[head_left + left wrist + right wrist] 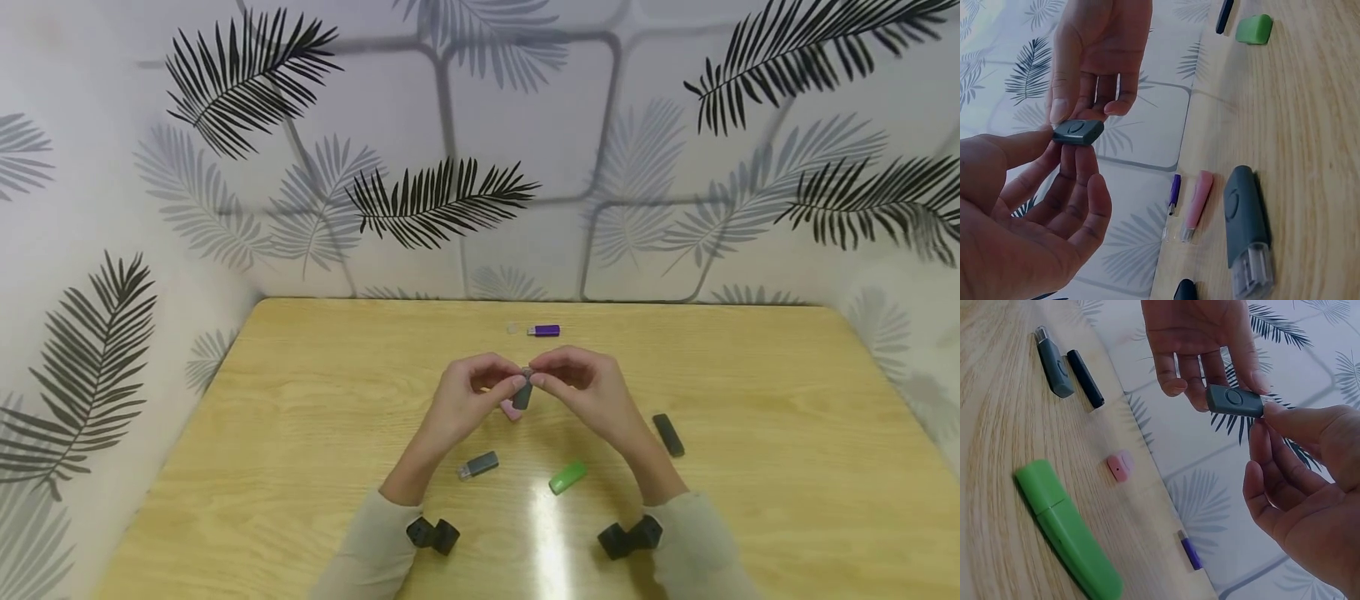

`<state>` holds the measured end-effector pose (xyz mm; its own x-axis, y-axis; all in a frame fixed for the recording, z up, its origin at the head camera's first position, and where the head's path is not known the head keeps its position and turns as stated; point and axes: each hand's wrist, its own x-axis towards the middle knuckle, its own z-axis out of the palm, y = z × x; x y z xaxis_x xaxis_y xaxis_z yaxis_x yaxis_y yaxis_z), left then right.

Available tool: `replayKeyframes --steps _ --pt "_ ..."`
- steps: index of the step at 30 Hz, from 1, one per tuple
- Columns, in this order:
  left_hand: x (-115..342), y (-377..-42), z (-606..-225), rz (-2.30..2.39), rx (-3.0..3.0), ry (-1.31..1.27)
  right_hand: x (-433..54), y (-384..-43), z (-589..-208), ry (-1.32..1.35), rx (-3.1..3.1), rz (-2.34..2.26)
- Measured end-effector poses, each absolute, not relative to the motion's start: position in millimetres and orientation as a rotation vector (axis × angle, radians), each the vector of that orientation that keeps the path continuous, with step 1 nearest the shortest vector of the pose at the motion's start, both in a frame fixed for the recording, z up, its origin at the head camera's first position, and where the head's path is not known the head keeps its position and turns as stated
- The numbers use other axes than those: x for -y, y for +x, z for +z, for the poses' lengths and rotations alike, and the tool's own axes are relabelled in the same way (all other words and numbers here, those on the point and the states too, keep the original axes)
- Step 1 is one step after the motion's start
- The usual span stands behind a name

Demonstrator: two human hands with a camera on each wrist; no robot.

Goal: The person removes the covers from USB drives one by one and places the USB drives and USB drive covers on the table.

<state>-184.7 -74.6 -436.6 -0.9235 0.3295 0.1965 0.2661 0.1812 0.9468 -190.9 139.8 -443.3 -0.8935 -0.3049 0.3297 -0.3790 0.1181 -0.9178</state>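
**A grey USB stick (522, 397) between left hand (463, 397) and right hand (596, 396)**

From where I stand, both hands pinch it at the connector end, thumbs close together, raised above the table (337, 367), beyond and slightly left of the green stick (567, 477). Light, steady pressure along its length, without twisting, probably suits so small a piece.

held stick (1234, 400): plug (1267, 398) mostly covered | pink stick (511, 410): partly hidden (head) | dark object (1185, 291): cropped (left wrist)

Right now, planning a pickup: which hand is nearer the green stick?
Right: the right hand is beyond the green stick, slightly rightward; the left hand is farther, beyond and leftward.
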Motion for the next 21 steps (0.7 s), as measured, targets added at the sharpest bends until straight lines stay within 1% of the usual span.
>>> replayKeyframes --steps 21 --pt "83.9 -184.4 -433.9 1.86 -2.377 0.595 -130.4 -188.9 -448.9 0.706 2.318 1.931"
